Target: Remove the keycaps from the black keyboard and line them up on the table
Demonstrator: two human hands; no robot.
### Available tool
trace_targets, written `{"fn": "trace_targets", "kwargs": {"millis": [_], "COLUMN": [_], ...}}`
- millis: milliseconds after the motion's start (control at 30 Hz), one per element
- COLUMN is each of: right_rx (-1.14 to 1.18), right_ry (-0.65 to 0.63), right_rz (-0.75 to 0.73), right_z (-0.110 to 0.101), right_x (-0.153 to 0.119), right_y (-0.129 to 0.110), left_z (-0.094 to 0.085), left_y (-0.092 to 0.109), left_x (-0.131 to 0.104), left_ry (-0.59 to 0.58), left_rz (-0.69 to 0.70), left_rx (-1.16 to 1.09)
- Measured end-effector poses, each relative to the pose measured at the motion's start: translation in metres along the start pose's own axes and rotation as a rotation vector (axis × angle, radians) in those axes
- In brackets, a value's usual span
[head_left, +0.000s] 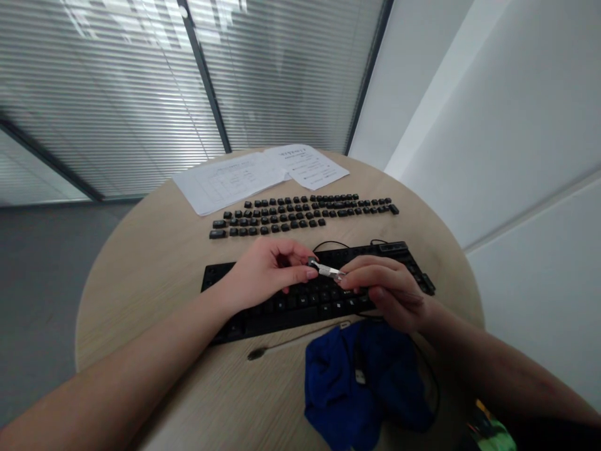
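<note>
Above the middle of a black keyboard, my left hand pinches a small black keycap between thumb and index finger. My right hand grips a small silver metal tool, whose far end touches the keycap. Keys still sit in the keyboard's near rows; the upper part is mostly hidden by my hands. Behind the keyboard, loose black keycaps lie in several rows on the round wooden table.
White printed sheets lie at the table's far side. A blue cloth with a cable and USB plug on it is near the front edge. A thin stick-like tool with a dark end lies before the keyboard.
</note>
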State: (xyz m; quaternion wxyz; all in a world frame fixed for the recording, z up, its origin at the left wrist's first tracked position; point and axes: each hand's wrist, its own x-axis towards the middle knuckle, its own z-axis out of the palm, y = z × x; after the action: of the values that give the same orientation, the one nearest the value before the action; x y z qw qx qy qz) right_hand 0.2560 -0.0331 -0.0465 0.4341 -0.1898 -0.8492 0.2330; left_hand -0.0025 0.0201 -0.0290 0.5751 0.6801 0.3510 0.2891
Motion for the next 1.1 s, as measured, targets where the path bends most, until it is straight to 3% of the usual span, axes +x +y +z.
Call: {"fn": "trace_targets", "kwargs": {"millis": [333, 700, 900, 1000, 1100], "right_rx": [-0.010, -0.108, -0.067, -0.251, -0.452], "right_ry": [0.012, 0.064, 0.091, 0.146, 0.195], "right_rz": [-0.045, -0.118, -0.083, -0.066, -0.100], "right_z": [0.001, 0.006, 0.008, 0.004, -0.003], "right_x": [0.007, 0.006, 0.005, 0.003, 0.004], "right_y": [-0.004, -0.007, -0.012, -0.012, -0.011], "left_z": [-0.005, 0.005, -0.008, -0.015, -0.015], "left_y": [-0.003, 0.003, -0.007, -0.007, -0.001], "left_x": [-0.001, -0.004, 0.003, 0.005, 0.002], "left_ry": [0.145, 0.226, 0.297, 0.311, 0.214], "left_rz": [0.067, 0.081, 0.128, 0.117, 0.058], "left_rx": [0.070, -0.101, -0.216, -0.224, -0.181]}}
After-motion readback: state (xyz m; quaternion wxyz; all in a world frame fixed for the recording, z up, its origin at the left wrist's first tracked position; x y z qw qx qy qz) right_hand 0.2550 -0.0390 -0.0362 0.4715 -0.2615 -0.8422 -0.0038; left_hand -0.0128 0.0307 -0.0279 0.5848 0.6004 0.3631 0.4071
